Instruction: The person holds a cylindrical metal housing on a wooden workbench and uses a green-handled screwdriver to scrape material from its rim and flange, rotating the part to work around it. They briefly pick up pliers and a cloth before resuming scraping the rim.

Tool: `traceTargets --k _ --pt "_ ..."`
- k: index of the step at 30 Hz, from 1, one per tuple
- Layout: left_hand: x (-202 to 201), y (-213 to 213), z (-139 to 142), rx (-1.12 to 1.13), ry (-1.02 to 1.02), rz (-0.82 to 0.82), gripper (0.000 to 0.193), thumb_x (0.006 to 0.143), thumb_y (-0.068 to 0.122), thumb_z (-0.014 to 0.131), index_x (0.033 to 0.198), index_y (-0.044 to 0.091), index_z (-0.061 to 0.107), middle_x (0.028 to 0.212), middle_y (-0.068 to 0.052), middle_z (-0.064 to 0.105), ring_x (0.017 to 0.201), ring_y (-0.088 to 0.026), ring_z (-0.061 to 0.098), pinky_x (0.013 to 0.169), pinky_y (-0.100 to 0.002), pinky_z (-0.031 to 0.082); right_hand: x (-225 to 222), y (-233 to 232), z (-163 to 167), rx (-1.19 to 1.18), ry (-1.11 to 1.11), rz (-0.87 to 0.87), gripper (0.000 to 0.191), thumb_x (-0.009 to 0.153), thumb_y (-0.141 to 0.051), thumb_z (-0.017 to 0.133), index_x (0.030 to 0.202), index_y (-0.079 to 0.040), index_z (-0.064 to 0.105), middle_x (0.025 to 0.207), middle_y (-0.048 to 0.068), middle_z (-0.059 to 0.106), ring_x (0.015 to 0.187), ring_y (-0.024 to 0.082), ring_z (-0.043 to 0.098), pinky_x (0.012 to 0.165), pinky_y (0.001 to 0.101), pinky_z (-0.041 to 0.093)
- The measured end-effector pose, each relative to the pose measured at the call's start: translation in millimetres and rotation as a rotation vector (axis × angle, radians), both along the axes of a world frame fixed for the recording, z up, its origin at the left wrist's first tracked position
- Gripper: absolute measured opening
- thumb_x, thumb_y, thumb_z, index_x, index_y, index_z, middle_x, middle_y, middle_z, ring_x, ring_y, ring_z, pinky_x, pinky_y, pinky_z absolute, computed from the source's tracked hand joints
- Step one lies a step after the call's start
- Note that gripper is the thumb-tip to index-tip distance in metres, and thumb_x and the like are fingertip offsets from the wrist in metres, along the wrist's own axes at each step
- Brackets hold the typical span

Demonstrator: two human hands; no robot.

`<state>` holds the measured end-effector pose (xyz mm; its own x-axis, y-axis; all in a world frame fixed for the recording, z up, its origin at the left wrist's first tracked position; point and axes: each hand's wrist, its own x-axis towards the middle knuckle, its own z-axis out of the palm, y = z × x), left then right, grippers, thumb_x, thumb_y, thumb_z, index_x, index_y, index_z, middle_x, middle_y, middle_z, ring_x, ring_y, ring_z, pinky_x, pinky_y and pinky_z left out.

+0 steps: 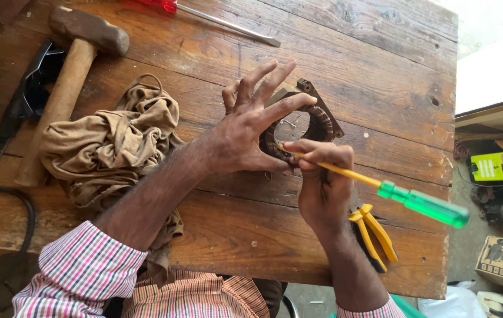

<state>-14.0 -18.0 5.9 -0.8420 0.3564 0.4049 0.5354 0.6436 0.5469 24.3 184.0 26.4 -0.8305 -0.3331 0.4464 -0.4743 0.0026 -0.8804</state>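
A round motor stator (316, 121) with copper-brown windings and a dark square frame lies on the wooden workbench (381, 76). My left hand (251, 126) rests its thumb and palm on the stator's near left edge, with the fingers spread wide above it. My right hand (322, 176) grips a screwdriver (422, 202) with a yellow shaft and a green handle. Its tip touches the windings at the stator's near edge.
A crumpled brown rag (110, 147) lies at the left. A wooden-handled hammer (68, 76) lies beyond it, and a red-handled screwdriver (228, 23) at the far edge. Yellow-handled pliers (375, 235) lie by my right wrist. Boxes and parts sit on the floor at the right.
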Motion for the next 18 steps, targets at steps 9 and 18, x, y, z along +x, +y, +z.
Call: traceTargets --k 9,18 --pt "0 1 1 -0.019 -0.059 -0.001 0.117 0.056 0.069 0.096 0.153 0.035 0.04 0.169 -0.013 0.008 0.153 -0.038 -0.001 0.117 -0.072 0.01 -10 3 12 0.009 -0.199 -0.028 0.009 0.113 -0.003 0.05 0.115 -0.006 0.042 0.116 0.018 0.072 0.09 0.012 0.068 0.081 0.0249 0.06" --pt "-13 3 -12 0.038 0.033 0.033 0.115 0.061 0.077 0.091 0.153 0.027 0.043 0.167 -0.017 0.011 0.153 -0.038 0.002 0.122 -0.073 0.012 -6 2 -13 -0.14 0.036 -0.074 0.02 0.112 -0.015 0.06 0.121 -0.006 0.044 0.127 0.02 0.068 0.097 0.017 0.069 0.086 0.0289 0.06"
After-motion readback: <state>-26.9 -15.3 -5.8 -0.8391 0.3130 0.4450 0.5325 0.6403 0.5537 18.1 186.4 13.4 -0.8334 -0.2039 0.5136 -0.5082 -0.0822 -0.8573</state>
